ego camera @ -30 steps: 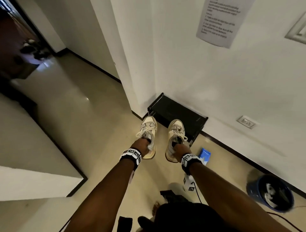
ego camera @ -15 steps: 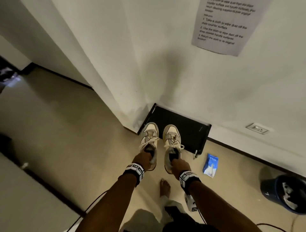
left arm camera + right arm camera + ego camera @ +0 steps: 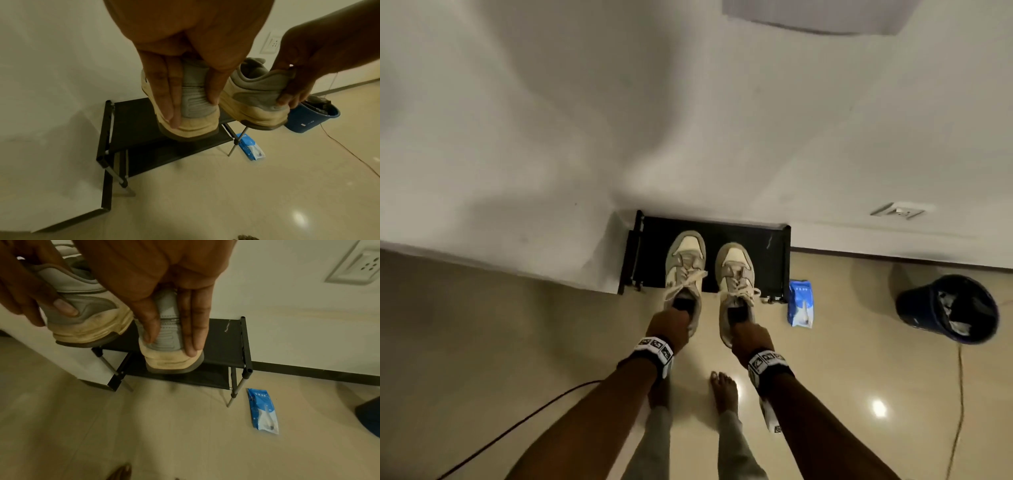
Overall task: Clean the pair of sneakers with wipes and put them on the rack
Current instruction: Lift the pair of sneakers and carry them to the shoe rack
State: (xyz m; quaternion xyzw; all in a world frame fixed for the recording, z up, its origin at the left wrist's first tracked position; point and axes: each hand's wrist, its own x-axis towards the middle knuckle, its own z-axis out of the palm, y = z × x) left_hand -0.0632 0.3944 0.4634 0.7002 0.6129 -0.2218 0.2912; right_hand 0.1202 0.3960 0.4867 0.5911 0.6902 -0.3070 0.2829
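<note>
I hold one beige and grey sneaker in each hand by its heel, toes pointing at the wall. My left hand [image 3: 671,323] grips the left sneaker [image 3: 685,267], thumb and fingers down the heel [image 3: 197,128]. In my right hand [image 3: 748,337] is the right sneaker [image 3: 734,277], gripped the same way at its heel [image 3: 170,361]. Both sneakers hang side by side with their front halves over the top shelf of the black two-shelf rack [image 3: 767,260]. I cannot tell whether the soles touch the shelf.
The rack stands against a white wall, beside a wall corner on its left. A blue wipes pack [image 3: 800,303] lies on the tiled floor by the rack's right leg. A blue bin [image 3: 948,308] holding crumpled waste stands farther right. Cables cross the floor; my bare feet are behind.
I have stepped closer to the rack. Both sneakers have moved forward from in front of the rack to over its top shelf. My grips on the heels are unchanged.
</note>
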